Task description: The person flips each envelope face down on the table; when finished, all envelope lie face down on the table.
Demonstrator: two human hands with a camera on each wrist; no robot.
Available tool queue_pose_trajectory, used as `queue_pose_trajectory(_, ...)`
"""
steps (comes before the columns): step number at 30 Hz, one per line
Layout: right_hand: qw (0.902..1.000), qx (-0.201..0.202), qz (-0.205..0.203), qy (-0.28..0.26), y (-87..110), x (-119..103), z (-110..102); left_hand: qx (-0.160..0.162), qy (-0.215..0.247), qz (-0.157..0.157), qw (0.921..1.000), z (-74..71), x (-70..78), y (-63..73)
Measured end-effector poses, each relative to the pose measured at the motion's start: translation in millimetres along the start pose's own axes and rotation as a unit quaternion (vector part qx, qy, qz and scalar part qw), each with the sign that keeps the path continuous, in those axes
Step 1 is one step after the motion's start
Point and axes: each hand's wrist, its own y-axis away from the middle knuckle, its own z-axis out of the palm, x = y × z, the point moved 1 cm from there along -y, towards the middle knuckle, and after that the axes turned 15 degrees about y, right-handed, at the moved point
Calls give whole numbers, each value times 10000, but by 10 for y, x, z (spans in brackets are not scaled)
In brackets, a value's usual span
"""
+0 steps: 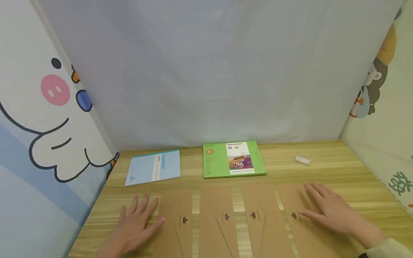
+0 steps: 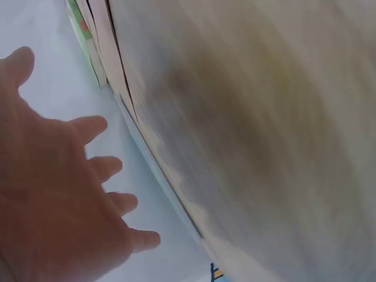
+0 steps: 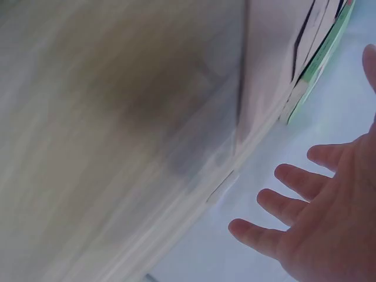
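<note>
Several brown kraft-paper envelopes lie in a row on the wooden table, each with a small black crown print. The left hand [image 1: 133, 225] spreads its fingers beside the leftmost envelope [image 1: 169, 208], its thumb tip at that envelope's edge. Over the rightmost envelope [image 1: 309, 233] the right hand [image 1: 333, 213] reaches palm down with fingers extended. Two more envelopes, one left of centre [image 1: 213, 204] and one right of centre [image 1: 274, 222], lie between the hands. In the wrist views, the left palm [image 2: 53, 182] and the right palm [image 3: 329, 229] hold nothing.
Behind the envelopes, a light-blue notebook [image 1: 143, 168] marked Gambit lies at the left. A green book [image 1: 216, 163] with a picture cover is at the back middle. A small white block, like an eraser [image 1: 302, 161], sits at the back right. Printed curtains flank the wooden table [image 1: 190, 163].
</note>
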Motion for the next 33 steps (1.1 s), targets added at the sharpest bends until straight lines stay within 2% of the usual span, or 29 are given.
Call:
queue_pose_trajectory(6,9969,604,-508,-76,-188,-219,-33,81,311,41,9995,20,23,13)
queue_pose_trajectory(10,9953,679,-684,-96,-370,-394,-63,162,372,97,9991,36,41,11)
queue_pose_trajectory(15,9958,451,-780,-179,-578,-637,-63,271,354,162,9989,37,70,5)
queue_pose_trajectory(19,9958,305,-863,-29,-691,-809,-67,348,381,180,9985,40,77,0)
queue_pose_trajectory(23,9962,-18,-870,63,-779,-963,-98,403,535,133,9977,42,77,-5)
queue_pose_trajectory(27,9946,-325,-968,-194,-876,-1141,-127,465,770,116,9959,45,84,-26)
queue_pose_trajectory(30,9922,-407,-1112,-397,-968,-1285,-146,458,942,-105,9944,33,93,-64)
queue_pose_trajectory(33,9912,-433,-1207,-344,-1049,-1427,-142,359,1086,-578,9918,15,91,-101)
